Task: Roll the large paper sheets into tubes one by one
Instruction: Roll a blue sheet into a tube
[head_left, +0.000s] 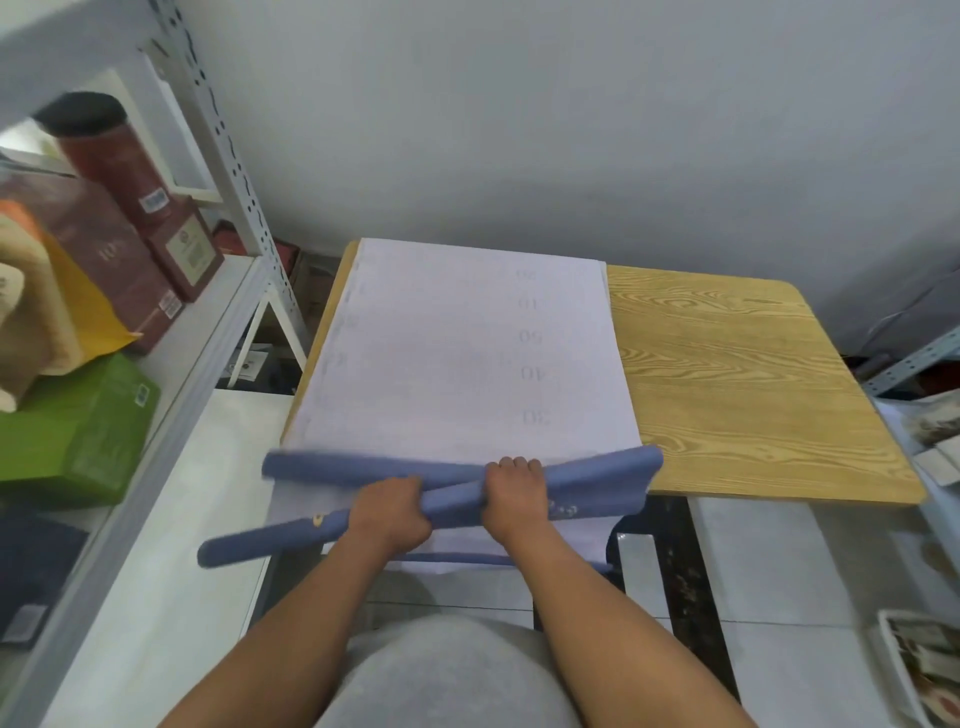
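— At the near edge of the wooden table (753, 374), both hands clamped on a blue paper tube (457, 501). Left hand (389, 512) wrapped over it from above, knuckles up, fingers curled fully round. Right hand (514, 493) just beside, likewise closed on it, fingertips showing over the far side.

— And the forearms?

— Reaching forward from the bottom of the view, bare, nearly parallel, converging slightly toward the tube. Wrists roughly straight.

— How lying, that tube?

— Tilted: left end low and sticking out past the table's left side, right end higher and wider, flaring open near the table's front edge. Loosely rolled, more cone than cylinder on the right. Slightly blurred.

— Anything else blue?

— A second blue rolled edge (363, 465) just behind the hands, running left from between them, crossing the held tube. Hard to tell whether a separate sheet or part of the same one.

— Underneath?

— A stack of white sheets (467, 353) spread flat on the table's left half, faint mirrored numbers visible through the top one, near end hanging over the front edge toward the body. Bare wood grain on the right half.

— Surroundings?

— To the left, a metal shelf (208, 332) with a green box (88, 431), dark red boxes (114, 260) and a red canister (111, 156) with a black lid. Grey wall (571, 130) behind.
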